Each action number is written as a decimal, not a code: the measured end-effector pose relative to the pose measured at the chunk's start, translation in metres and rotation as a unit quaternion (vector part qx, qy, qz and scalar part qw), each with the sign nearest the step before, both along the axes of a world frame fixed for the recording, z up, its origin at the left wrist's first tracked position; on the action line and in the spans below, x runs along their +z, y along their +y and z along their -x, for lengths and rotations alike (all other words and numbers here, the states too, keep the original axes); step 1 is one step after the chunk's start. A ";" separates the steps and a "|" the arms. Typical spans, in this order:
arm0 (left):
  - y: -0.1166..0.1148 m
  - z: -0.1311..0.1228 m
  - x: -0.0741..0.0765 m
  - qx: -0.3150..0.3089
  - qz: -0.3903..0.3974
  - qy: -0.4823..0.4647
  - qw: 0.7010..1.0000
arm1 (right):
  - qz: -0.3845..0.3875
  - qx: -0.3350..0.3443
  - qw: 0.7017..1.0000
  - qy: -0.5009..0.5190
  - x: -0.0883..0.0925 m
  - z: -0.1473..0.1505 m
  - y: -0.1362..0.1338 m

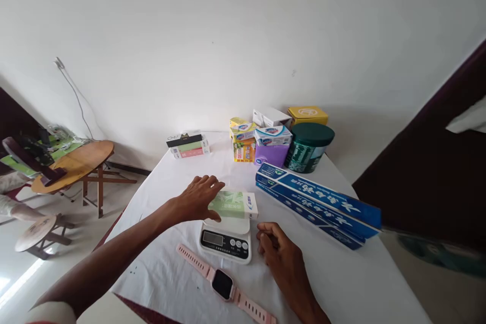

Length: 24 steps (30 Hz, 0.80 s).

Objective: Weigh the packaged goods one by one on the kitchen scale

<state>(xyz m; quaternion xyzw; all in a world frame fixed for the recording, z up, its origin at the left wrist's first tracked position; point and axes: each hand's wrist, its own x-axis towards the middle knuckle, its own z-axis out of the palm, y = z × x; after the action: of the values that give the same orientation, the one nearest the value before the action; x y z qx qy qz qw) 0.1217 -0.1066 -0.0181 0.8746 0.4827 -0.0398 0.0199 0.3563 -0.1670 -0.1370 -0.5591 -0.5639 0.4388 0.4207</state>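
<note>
A flat green and white box (235, 204) lies on the plate of a white kitchen scale (245, 255). My left hand (197, 200) spans the box's left end, thumb along the near edge and fingers at the far edge. The scale's small display (213, 238) looks dark, and I cannot read any figure. To the right of the scale my right hand (281, 253) rests with its fingers curled in, and nothing shows in them. A pink smartwatch (223, 284) is laid out flat in front of the scale.
Blue toothpaste boxes (319, 202) lie stacked at the right. Behind them stand a green tub (309, 147), a purple pack (271, 154), soap boxes (273, 135) and a yellow box (308, 114). Several flat boxes (190, 149) are piled at the back left, near the wall.
</note>
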 end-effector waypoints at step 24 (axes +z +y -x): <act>0.081 0.113 -0.005 0.179 -0.003 -0.037 0.983 | 0.037 -0.027 0.999 -0.008 -0.001 -0.003 0.005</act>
<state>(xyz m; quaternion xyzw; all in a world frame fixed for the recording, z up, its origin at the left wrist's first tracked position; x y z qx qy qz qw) 0.0083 -0.0255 -0.0232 0.7747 0.6309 -0.0022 0.0422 0.3594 -0.1625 -0.1380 -0.5930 -0.5353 0.4435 0.4063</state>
